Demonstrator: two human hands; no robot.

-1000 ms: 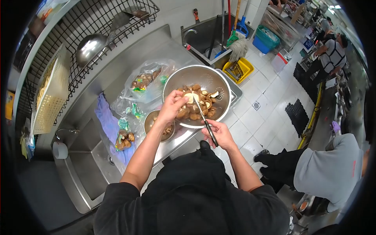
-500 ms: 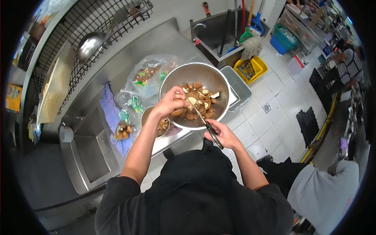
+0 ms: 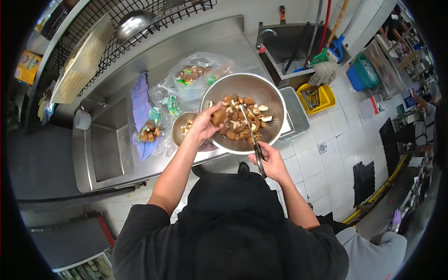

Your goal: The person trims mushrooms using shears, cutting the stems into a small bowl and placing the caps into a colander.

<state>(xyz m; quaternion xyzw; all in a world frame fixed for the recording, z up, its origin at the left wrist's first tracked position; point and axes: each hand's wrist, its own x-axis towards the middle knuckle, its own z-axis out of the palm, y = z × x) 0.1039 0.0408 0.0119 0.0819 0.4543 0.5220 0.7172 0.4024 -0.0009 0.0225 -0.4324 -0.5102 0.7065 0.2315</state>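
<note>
A perforated metal colander [image 3: 275,95] stands at the counter's edge, heaped with brown mushrooms [image 3: 239,132], some showing pale undersides. At its left side, my left hand [image 3: 203,126] is closed around a brown-capped mushroom [image 3: 218,117]. My right hand [image 3: 273,163] grips black-handled scissors [image 3: 248,122] at the near rim, and their blades reach over the pile. Left of the colander, partly behind my left forearm, a smaller metal bowl [image 3: 176,128] contains pale cut pieces [image 3: 187,126]. A clear plastic bag [image 3: 212,63] of mushrooms lies behind.
A purple cloth [image 3: 140,95] lies beside the sink basin [image 3: 111,154], with another mushroom bag [image 3: 150,132] on it. A grey tub [image 3: 302,119] and yellow mop bucket [image 3: 329,99] stand to the right. A co-worker's grey sleeve [image 3: 373,252] is close behind at right.
The view has shifted, so the counter appears further right. My left hand has drawn leftward from the scissor tips with a mushroom in it. The scissors still point into the colander.
</note>
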